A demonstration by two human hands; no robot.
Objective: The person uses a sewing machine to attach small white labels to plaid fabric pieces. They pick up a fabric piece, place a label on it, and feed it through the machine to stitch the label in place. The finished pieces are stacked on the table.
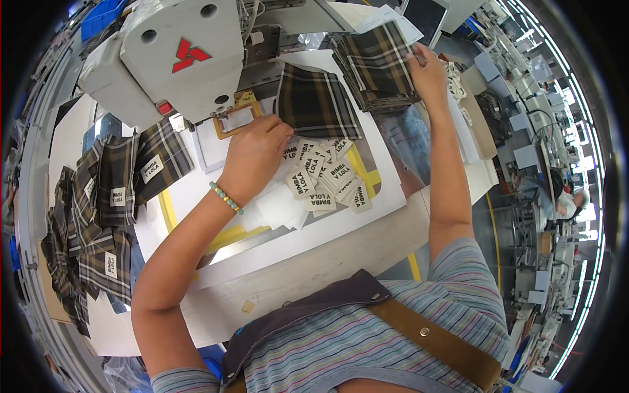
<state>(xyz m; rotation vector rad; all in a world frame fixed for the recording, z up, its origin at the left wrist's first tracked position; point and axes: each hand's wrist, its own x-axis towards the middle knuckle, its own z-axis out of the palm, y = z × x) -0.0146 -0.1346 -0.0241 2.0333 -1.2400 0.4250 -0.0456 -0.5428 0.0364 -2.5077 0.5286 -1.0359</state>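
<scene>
My left hand (259,150) is closed, its fingertips together at the near left corner of a dark plaid fabric piece (314,105) that lies flat beside the sewing machine. My right hand (429,72) pinches the right edge of the top piece on a stack of plaid fabric pieces (380,65). Just left of my left fingers sits a small tan frame (236,120) under the machine head (183,52). A loose heap of cream printed labels (327,173) lies below the flat piece, close to my left hand.
Plaid pieces with labels on them (118,196) hang in a heap at the left table edge. White sheets (275,209) lie under my left wrist, over a yellow-edged board (226,239). A dark screen (424,14) stands behind the stack. Further right are workstations and a seated person (567,203).
</scene>
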